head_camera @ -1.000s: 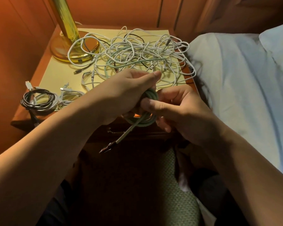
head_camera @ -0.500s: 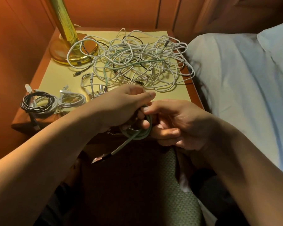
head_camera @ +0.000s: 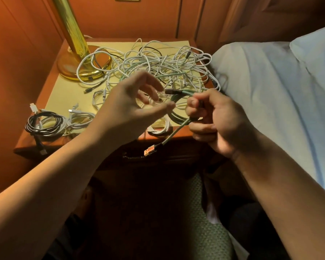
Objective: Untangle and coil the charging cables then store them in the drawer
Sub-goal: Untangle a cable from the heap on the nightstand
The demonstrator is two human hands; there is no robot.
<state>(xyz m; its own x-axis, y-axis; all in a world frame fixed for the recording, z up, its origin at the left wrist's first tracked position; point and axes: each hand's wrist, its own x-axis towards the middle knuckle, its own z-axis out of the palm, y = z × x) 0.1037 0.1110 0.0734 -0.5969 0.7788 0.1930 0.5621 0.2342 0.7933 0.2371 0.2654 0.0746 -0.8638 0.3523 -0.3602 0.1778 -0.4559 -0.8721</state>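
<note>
Right hand (head_camera: 217,119) curls round the green cable (head_camera: 174,131), whose orange-tipped plug (head_camera: 149,150) hangs below the worktop (head_camera: 62,94) edge. Left hand (head_camera: 133,107) hovers just beside it, fingers loosely spread, gripping nothing. Behind them lies the white tangle (head_camera: 148,68); coiled cables (head_camera: 45,123) rest at the worktop's left front.

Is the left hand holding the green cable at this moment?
No, the left hand is spread open with nothing in it; only the right hand grips the green cable.
</note>
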